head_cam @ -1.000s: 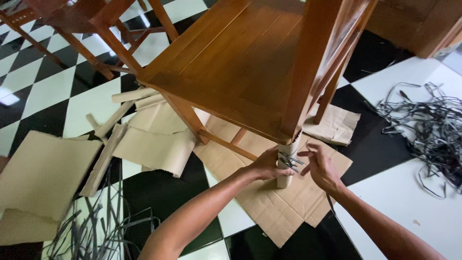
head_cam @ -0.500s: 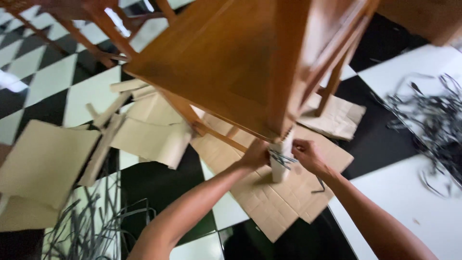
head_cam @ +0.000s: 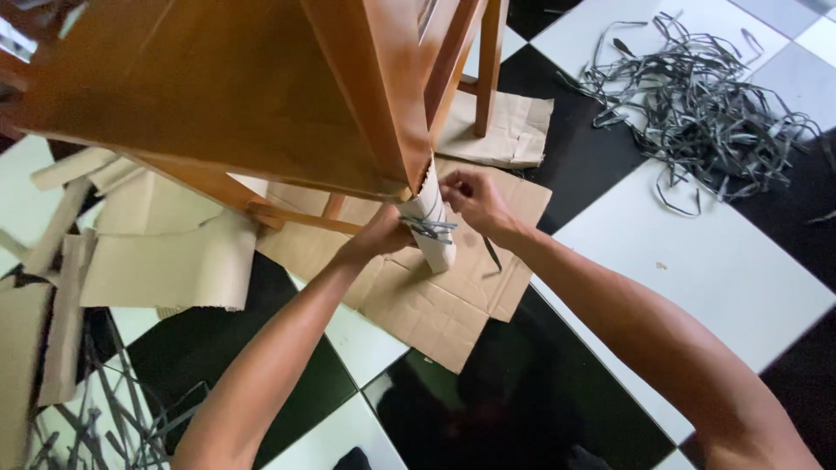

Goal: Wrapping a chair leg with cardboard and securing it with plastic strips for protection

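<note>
A brown wooden chair (head_cam: 209, 87) stands over flat cardboard (head_cam: 427, 296) on the checkered floor. Its near leg is wrapped in a pale paper sleeve (head_cam: 433, 228) bound with a dark grey strap (head_cam: 428, 228). My left hand (head_cam: 379, 237) presses against the left side of the wrapped leg. My right hand (head_cam: 470, 198) is closed at the sleeve's upper right edge, fingers pinched on the wrapping. A loose strap piece (head_cam: 492, 252) lies on the cardboard just below my right wrist.
A tangled heap of dark grey straps (head_cam: 697, 104) lies on the white tile at upper right. More cardboard sheets (head_cam: 157, 261) and strips lie at left, with loose straps (head_cam: 104, 409) at lower left. Another cardboard piece (head_cam: 514, 130) sits under the far chair leg.
The view has swung left and closer over the chair. My right hand has moved from open beside the leg to closed on the wrapping's upper edge; my left hand stays on the leg.
</note>
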